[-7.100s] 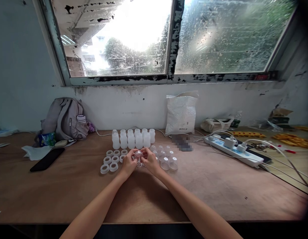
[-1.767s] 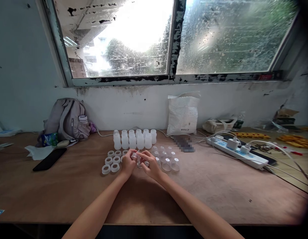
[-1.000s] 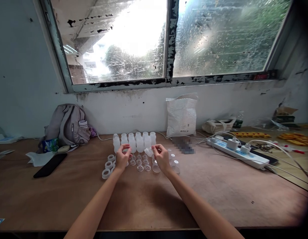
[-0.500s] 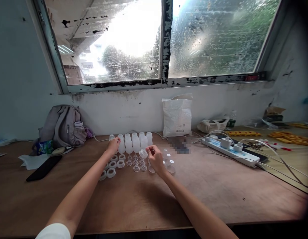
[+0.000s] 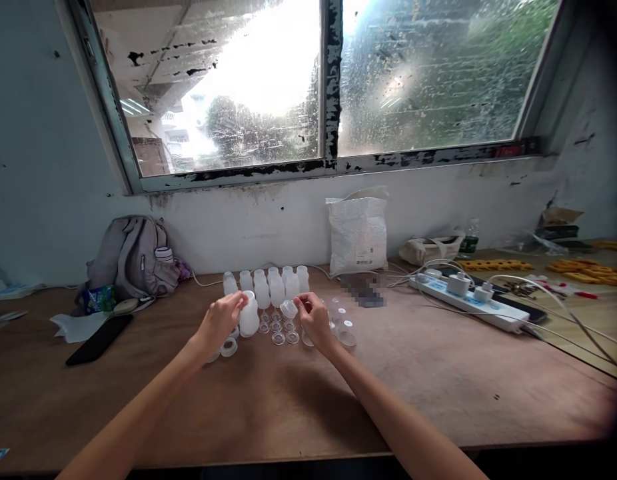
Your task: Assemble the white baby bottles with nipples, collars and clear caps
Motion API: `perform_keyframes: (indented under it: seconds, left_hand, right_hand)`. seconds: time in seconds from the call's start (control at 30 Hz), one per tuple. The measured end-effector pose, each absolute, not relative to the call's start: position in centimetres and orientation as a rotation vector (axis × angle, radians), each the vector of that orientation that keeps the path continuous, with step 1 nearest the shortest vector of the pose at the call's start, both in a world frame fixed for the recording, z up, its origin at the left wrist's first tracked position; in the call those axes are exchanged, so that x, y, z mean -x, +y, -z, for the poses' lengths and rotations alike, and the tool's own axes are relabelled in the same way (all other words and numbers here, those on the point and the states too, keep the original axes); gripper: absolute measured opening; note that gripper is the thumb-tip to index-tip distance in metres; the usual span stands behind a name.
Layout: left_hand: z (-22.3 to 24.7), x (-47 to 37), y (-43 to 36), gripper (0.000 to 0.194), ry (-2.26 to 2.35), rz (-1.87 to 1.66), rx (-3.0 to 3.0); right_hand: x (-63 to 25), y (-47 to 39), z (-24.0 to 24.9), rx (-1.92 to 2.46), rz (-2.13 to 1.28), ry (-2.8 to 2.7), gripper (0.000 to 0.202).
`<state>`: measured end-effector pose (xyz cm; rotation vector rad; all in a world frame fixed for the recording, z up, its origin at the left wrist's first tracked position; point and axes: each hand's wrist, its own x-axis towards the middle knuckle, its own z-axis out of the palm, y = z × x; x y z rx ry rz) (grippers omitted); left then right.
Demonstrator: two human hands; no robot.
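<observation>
A frosted white bottle (image 5: 249,318) hangs from my left hand (image 5: 222,321), whose fingers pinch it near the neck. My right hand (image 5: 314,319) pinches a clear round piece (image 5: 288,309) at its edge, just in front of the bottles. Several frosted bottles (image 5: 276,288) stand upright in rows behind both hands. Clear nipple-shaped pieces (image 5: 278,338) sit in rows between the hands. White rings (image 5: 228,347) lie under and beside my left hand, which partly hides them. Clear domed covers (image 5: 347,337) and small white discs (image 5: 342,311) are to the right of my right hand.
On the left are a grey backpack (image 5: 133,257), a black phone (image 5: 99,340) and white paper (image 5: 78,327). A white plastic package (image 5: 358,233) leans on the wall. Right of it are a power strip (image 5: 468,303) with cables and yellow parts (image 5: 588,272).
My left hand has come nearer with a bottle now held in front of the others. My right hand keeps the clear piece in nearly the same place. The view has shifted slightly.
</observation>
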<state>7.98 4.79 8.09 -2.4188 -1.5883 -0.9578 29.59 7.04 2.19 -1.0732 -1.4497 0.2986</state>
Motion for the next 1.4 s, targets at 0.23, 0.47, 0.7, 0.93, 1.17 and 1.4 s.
perform_keyframes:
  seconds: [0.23, 0.47, 0.7, 0.93, 1.17, 1.4]
  left_hand:
    - [-4.1, -8.1, 1.7, 0.022, -1.540, 0.972, 2.553]
    - [-2.8, -8.0, 2.5, 0.054, -1.634, 1.287, 2.500]
    - [-1.1, -9.2, 4.2, 0.042, -1.684, 1.479, 2.791]
    - [-2.4, -12.9, 4.8, 0.041, -1.531, 1.505, 2.821]
    - [-0.9, -14.2, 5.4, 0.043, -1.551, 1.699, 2.746]
    - [0.0, -13.5, 5.6, 0.044, -1.493, 1.661, 2.724]
  right_hand:
    - [-29.3, 6.8, -2.1, 1.058, -0.302, -1.474, 0.020]
    - [-29.1, 6.8, -1.9, 1.052, -0.309, -1.491, 0.020]
    - [-29.1, 6.5, -2.3, 1.020, -0.356, -1.438, 0.023]
    - [-30.0, 6.8, -2.9, 0.991, -0.433, -1.309, 0.027]
    - [-29.9, 6.8, -2.6, 1.002, -0.453, -1.407, 0.025]
    - [-29.6, 7.1, -2.2, 1.048, -0.466, -1.453, 0.026]
